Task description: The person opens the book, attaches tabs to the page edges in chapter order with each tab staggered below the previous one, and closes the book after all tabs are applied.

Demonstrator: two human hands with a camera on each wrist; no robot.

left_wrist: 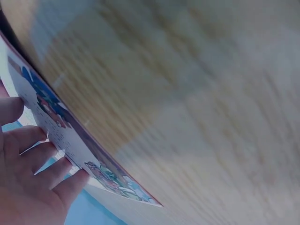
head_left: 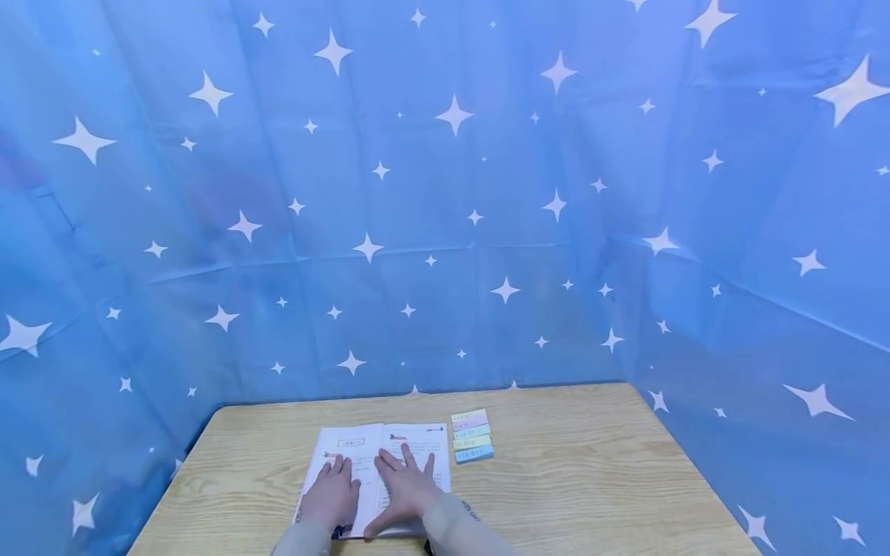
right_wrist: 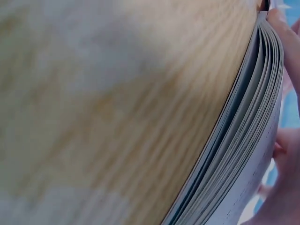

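Note:
An open book [head_left: 371, 463] lies on the wooden table, its pages printed with text. My left hand [head_left: 332, 494] rests on the left page with the fingers extended. Spread across the right page near the spine is my right hand [head_left: 405, 490], its thumb reaching toward the book's lower edge. In the left wrist view, the left hand's fingertips [left_wrist: 77, 177] lie on a page [left_wrist: 77, 150] with colored pictures along its edge. The right wrist view shows the thick stack of page edges [right_wrist: 243, 126] beside the right hand [right_wrist: 287, 178].
Several colored sticky notes [head_left: 472, 435] with handwriting lie in a column just right of the book. The wooden table [head_left: 591, 471] stretches out to the right. Behind and around it hangs a blue curtain [head_left: 431, 193] with white stars.

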